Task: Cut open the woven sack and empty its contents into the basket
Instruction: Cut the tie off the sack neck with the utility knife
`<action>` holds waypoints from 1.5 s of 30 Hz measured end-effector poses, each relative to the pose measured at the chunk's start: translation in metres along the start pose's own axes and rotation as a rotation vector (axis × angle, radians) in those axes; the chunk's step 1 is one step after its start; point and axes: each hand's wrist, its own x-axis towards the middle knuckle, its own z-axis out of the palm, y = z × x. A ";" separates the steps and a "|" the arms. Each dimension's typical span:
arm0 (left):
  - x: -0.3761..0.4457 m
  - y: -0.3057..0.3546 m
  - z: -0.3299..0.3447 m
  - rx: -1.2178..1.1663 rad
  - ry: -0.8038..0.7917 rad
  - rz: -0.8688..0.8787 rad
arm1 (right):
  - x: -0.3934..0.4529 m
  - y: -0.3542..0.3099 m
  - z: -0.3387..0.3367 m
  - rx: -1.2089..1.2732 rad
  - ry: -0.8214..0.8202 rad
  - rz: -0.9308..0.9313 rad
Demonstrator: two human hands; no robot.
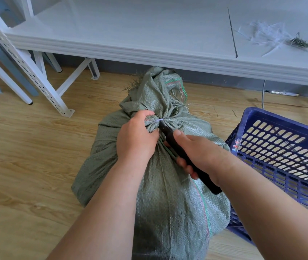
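Woven sack (pixel 155 177): grey-green, lying on the wood floor (pixel 27 166), neck bunched and tied with a pale tie (pixel 158 120). Left hand (pixel 136 137): grip clenched round the neck. Right hand (pixel 196 156): grip grasping a black knife (pixel 170 136), tip at the tie. Blue basket (pixel 284 154): just beside the sack. White bench (pixel 130 34): behind.

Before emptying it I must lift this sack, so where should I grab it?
Probably the gathered neck of the woven sack, from the left, where the left hand already grips it: it is the narrowest part, and the right hand works a dark-handled tool on the right.
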 end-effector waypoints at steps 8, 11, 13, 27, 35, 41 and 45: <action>-0.001 0.003 0.000 0.005 -0.015 -0.003 | 0.001 -0.002 -0.001 0.060 0.004 0.013; 0.000 0.003 0.000 0.009 -0.022 -0.005 | 0.003 -0.007 0.000 0.055 0.020 0.018; 0.000 0.003 0.000 0.008 -0.026 -0.009 | 0.006 -0.011 0.001 0.047 0.021 0.031; 0.001 -0.001 0.000 -0.033 -0.006 -0.026 | -0.002 -0.011 -0.002 0.001 0.032 -0.001; 0.001 -0.001 0.001 -0.042 -0.008 -0.019 | -0.006 -0.007 -0.004 -0.027 0.037 -0.003; 0.001 0.001 0.001 -0.031 -0.026 -0.008 | -0.005 -0.009 -0.003 -0.007 0.047 0.009; 0.000 0.002 0.002 -0.029 -0.033 0.000 | 0.000 -0.011 -0.001 -0.009 0.069 0.019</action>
